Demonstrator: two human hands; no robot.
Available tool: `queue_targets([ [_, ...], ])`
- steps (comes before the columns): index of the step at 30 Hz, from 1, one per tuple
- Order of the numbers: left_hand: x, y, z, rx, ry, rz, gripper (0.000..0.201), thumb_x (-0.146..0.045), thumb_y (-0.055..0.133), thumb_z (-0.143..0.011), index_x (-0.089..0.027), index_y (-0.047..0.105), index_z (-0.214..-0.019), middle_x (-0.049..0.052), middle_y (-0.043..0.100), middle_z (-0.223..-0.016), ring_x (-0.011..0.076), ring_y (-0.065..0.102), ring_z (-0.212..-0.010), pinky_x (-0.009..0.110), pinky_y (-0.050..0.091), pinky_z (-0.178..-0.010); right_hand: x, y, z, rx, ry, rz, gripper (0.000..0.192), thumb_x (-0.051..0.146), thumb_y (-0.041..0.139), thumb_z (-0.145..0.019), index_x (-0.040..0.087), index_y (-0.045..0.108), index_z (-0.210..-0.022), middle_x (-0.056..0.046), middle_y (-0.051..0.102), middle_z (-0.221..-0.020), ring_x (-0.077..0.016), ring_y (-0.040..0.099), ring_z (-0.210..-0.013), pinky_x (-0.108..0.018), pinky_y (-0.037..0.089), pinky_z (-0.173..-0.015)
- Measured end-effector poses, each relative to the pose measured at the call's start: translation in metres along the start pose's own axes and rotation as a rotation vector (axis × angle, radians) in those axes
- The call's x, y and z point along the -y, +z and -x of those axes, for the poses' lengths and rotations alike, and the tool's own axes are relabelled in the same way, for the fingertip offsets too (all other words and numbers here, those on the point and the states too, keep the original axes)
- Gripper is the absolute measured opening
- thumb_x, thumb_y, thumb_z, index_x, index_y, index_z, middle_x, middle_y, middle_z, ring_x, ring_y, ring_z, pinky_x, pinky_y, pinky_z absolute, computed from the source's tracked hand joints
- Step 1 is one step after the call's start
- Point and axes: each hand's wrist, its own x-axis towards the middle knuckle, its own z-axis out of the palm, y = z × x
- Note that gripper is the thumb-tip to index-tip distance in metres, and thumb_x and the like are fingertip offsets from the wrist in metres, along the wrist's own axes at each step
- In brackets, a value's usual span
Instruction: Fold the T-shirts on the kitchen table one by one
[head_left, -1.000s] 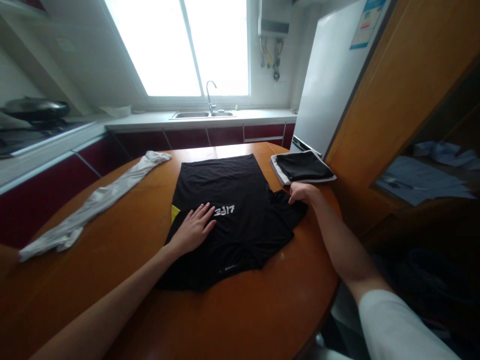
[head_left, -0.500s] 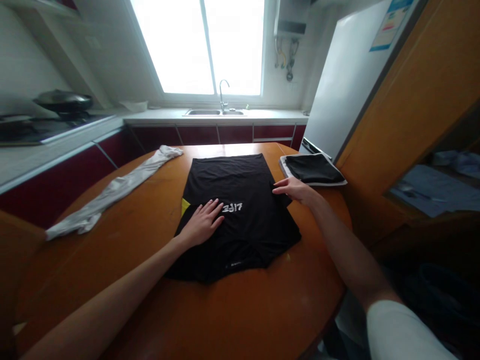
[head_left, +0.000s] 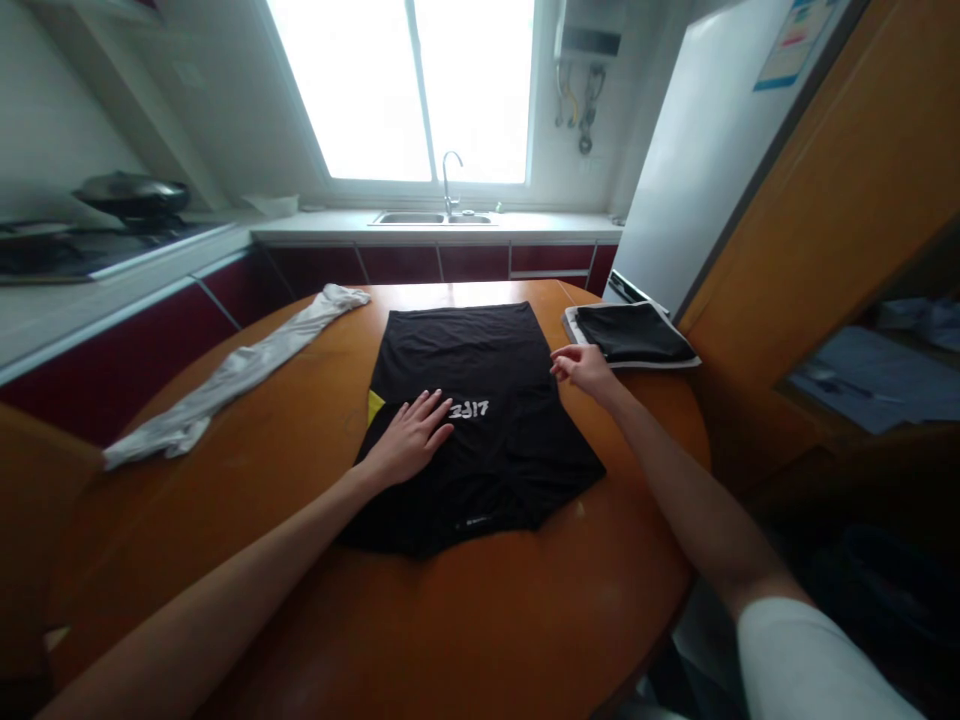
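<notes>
A black T-shirt point(head_left: 472, 350) with white lettering lies flat on the round wooden table point(head_left: 465, 620), its right sleeve folded inward. My left hand point(head_left: 409, 440) rests flat on the shirt near the lettering, fingers spread. At the shirt's right edge my right hand point(head_left: 583, 367) touches the fabric with its fingertips, holding nothing that I can see.
A stack of folded dark and white garments point(head_left: 634, 335) sits at the table's right rim. A long pale grey garment point(head_left: 232, 375) lies across the left side. Behind are a counter with a sink point(head_left: 435, 217), a stove with a pan point(head_left: 135, 192), and a white fridge point(head_left: 697, 150).
My right hand carried the right sleeve inward over the shirt and laid it flat, then slid up to the shirt's right edge. My left hand stayed pressed on the shirt.
</notes>
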Motion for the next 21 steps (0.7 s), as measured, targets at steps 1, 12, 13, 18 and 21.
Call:
queue_targets([
  [1,-0.001,-0.003,0.000,-0.008,0.009,0.006,0.058,-0.052,0.030,-0.106,-0.024,0.042,-0.155,0.008,0.030,-0.166,0.0289,0.021,-0.155,0.056,0.023,-0.122,-0.005,-0.008,-0.008,-0.085,-0.007,0.031,0.020,0.014,0.059,-0.090,0.009,0.071,-0.105,-0.013,0.078,-0.092,-0.0135,0.070,-0.068,-0.020,0.054,-0.063],
  [12,-0.102,-0.055,0.042,0.032,0.517,0.041,0.031,-0.031,0.045,-0.106,-0.023,0.065,-0.129,0.006,0.072,-0.118,0.0169,0.068,-0.103,0.030,0.051,-0.093,-0.051,-0.013,-0.038,-0.137,-0.165,0.232,0.032,0.008,0.050,-0.081,0.011,0.076,-0.099,-0.010,0.078,-0.095,-0.0184,0.072,-0.086,-0.027,0.053,-0.085],
  [13,-0.115,-0.055,0.045,0.042,0.551,0.004,0.029,-0.028,0.046,-0.105,-0.022,0.066,-0.125,0.007,0.072,-0.112,0.0171,0.068,-0.099,0.030,0.052,-0.089,-0.051,-0.011,-0.037,-0.121,-0.180,0.246,0.032,0.008,0.050,-0.081,0.011,0.077,-0.099,-0.010,0.078,-0.096,-0.0185,0.072,-0.087,-0.027,0.052,-0.085],
  [18,-0.143,-0.048,0.034,0.063,0.552,-0.171,0.014,-0.015,0.055,-0.099,-0.016,0.067,-0.106,0.007,0.066,-0.096,0.0200,0.063,-0.085,0.031,0.052,-0.074,-0.049,0.001,-0.031,-0.014,-0.281,0.291,0.032,0.011,0.049,-0.087,0.013,0.077,-0.102,-0.010,0.077,-0.107,-0.0188,0.070,-0.101,-0.026,0.050,-0.094],
  [21,-0.140,-0.046,0.015,0.040,0.469,-0.208,0.012,-0.013,0.056,-0.097,-0.017,0.067,-0.102,0.008,0.064,-0.099,0.0206,0.062,-0.087,0.031,0.051,-0.073,-0.050,0.007,-0.028,0.037,-0.296,0.331,0.033,0.011,0.049,-0.090,0.015,0.076,-0.107,-0.009,0.076,-0.115,-0.0190,0.068,-0.111,-0.028,0.047,-0.102],
])
